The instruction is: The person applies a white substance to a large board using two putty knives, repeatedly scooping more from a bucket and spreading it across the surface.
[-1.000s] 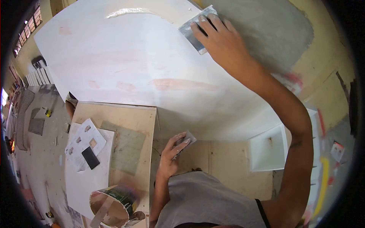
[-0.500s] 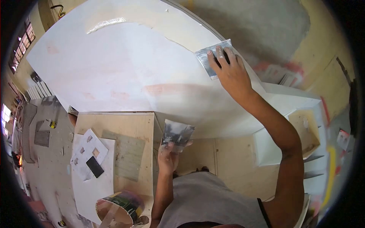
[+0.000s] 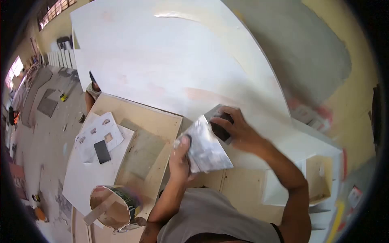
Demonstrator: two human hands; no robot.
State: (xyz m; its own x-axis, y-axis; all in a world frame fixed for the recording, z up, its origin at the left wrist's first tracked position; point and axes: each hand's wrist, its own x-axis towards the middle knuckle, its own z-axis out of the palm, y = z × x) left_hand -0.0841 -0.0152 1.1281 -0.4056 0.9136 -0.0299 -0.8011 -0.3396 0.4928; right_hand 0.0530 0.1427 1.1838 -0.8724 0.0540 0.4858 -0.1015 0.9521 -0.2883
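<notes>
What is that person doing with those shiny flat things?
A person stands at a big white board with a flat metal blade in each hand. The left hand holds a wide scraper smeared with grey paste. The right hand brings a second scraper against it, just in front of the board. Below sits an open can of filler on a wooden bench, beside papers.

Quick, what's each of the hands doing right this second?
Left hand: closed, holding a flat metal scraper blade.
Right hand: closed around a dark-handled putty knife, pressed against the white panel.
</notes>
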